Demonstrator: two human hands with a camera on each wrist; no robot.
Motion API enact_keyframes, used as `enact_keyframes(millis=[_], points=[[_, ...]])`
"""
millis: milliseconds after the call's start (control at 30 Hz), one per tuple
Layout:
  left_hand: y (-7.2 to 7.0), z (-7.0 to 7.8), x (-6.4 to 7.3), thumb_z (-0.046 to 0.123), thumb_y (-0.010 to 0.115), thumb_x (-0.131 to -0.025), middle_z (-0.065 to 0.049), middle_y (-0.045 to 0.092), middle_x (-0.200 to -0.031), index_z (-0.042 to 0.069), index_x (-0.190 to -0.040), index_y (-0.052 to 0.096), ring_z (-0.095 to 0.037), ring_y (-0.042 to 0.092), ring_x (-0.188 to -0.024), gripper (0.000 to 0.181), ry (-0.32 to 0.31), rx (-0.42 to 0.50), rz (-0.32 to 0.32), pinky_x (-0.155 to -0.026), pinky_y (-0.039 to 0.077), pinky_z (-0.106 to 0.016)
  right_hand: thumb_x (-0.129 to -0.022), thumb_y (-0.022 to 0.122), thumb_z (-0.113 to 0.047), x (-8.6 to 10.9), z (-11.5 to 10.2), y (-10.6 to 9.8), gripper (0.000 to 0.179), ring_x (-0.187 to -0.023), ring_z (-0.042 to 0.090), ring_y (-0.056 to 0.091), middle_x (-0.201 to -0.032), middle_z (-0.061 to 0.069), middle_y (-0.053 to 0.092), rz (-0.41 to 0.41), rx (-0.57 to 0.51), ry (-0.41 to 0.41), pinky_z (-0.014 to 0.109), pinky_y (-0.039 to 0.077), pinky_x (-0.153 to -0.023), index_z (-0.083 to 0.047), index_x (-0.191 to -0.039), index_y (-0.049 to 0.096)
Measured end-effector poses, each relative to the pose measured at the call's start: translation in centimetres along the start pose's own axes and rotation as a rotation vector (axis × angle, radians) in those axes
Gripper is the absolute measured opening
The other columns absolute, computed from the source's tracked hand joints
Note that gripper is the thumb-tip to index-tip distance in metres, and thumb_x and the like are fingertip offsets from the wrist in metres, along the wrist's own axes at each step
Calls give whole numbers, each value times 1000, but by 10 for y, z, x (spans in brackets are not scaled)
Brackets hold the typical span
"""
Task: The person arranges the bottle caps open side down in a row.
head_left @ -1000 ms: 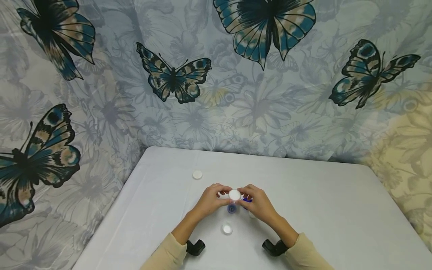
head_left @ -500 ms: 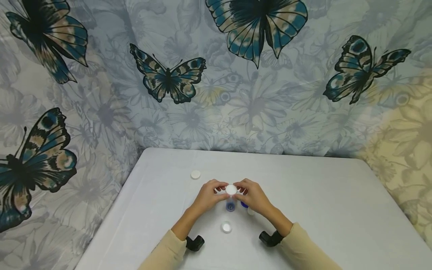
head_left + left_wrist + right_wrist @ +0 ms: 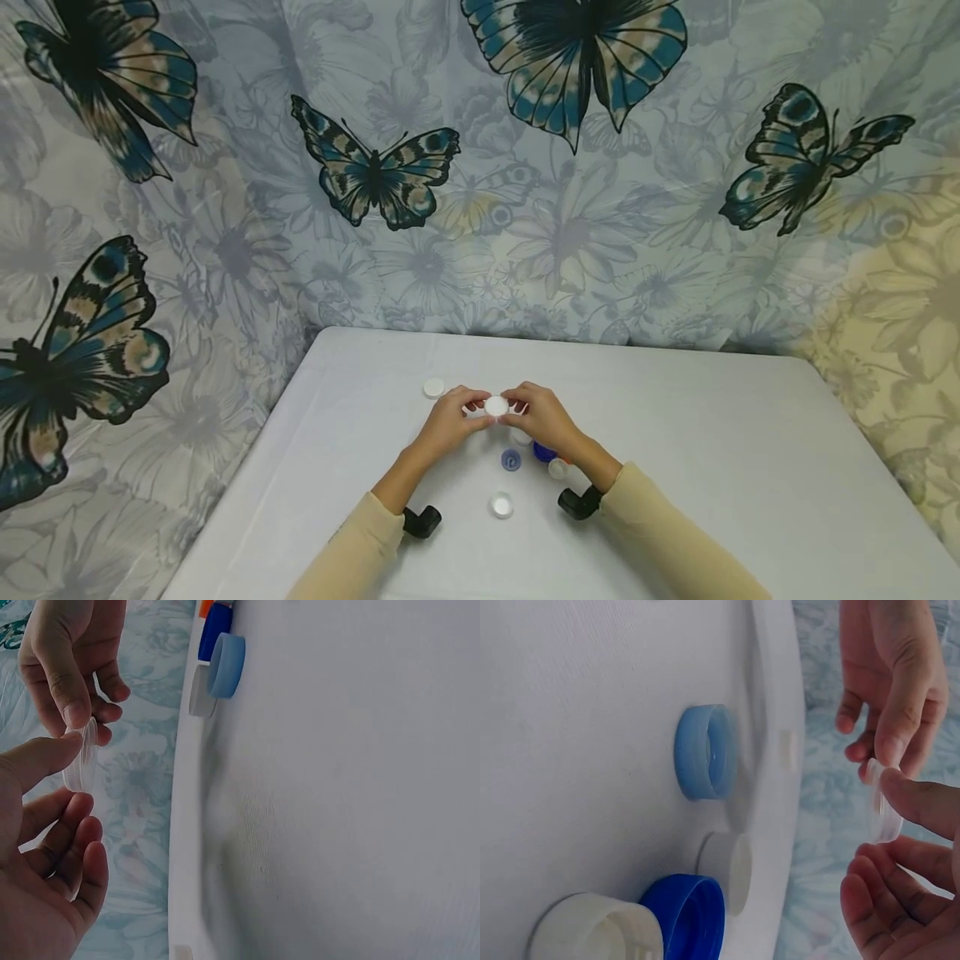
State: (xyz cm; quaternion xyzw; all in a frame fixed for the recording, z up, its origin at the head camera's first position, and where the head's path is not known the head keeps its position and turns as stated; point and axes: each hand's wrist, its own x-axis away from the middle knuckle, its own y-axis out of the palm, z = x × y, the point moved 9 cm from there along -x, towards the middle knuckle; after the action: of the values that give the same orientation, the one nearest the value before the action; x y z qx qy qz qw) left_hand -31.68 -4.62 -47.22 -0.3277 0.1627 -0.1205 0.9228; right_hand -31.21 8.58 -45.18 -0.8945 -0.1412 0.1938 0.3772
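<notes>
Between both hands, raised above the table, is a white, partly see-through bottle cap point(image 3: 497, 406). My left hand point(image 3: 450, 419) pinches its left edge with thumb and fingertips. My right hand point(image 3: 546, 419) pinches the right edge the same way. Seen from the left wrist, the cap point(image 3: 84, 761) is nearly edge-on, its ribbed side showing. In the right wrist view, thumbs and fingers of both hands meet at the rim of the cap point(image 3: 885, 806). Nearest below the hands lie a light blue cap point(image 3: 511, 460) and a white cap point(image 3: 521, 437), partly covered by the right hand.
A dark blue cap point(image 3: 543, 452), an off-white cap point(image 3: 557, 468) and an orange piece point(image 3: 565, 459) cluster beneath the right wrist. One white cap point(image 3: 501, 505) lies nearer the front; another white cap point(image 3: 433, 388) is beyond the left hand. A butterfly-patterned cloth point(image 3: 525, 250) hangs behind the white table point(image 3: 712, 467).
Both hands have moved away from the body and slightly left, carrying the white cap between them. The caps on the table that they partly covered now show more.
</notes>
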Motion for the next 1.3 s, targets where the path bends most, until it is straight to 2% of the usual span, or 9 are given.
enact_keyframes(millis=[267,367,700,900,1300], points=[[-11,-22,-9,23,78,-82,-6,68,-97,6,-116,69,-21,62,-92,39,-58,-49,27,-80,51,-33,-81,79,-16,-26,2,16,34,-82,26,63,-93,10,68,-26,33,13,22,47,-66,0,-110,71],[-16,-30,-12,22,78,-82,-6,69,-97,6,-116,69,-22,62,-93,39,-78,-61,39,-81,50,-36,-80,79,-15,-37,2,21,34,-82,24,63,-93,9,68,-25,41,25,23,47,-67,0,-110,71],[-32,-45,-19,16,79,-80,-9,69,-93,0,-111,70,-25,62,-90,36,-95,-94,99,-80,50,-38,-78,80,-11,-67,5,40,34,-80,20,61,-93,11,67,-57,39,96,26,48,-68,1,-109,71],[-35,-57,-21,15,79,-79,-10,69,-94,0,-110,71,-25,60,-90,36,-141,-132,109,-79,49,-38,-78,80,-10,-77,11,56,35,-80,19,61,-93,12,68,-73,12,114,27,50,-68,2,-110,71],[-36,-67,-27,15,80,-78,-8,67,-88,1,-109,71,-22,56,-83,35,-141,-255,95,-75,47,-36,-77,78,-10,-89,20,74,36,-86,24,62,-96,14,68,-95,30,167,38,53,-80,3,-110,70]])
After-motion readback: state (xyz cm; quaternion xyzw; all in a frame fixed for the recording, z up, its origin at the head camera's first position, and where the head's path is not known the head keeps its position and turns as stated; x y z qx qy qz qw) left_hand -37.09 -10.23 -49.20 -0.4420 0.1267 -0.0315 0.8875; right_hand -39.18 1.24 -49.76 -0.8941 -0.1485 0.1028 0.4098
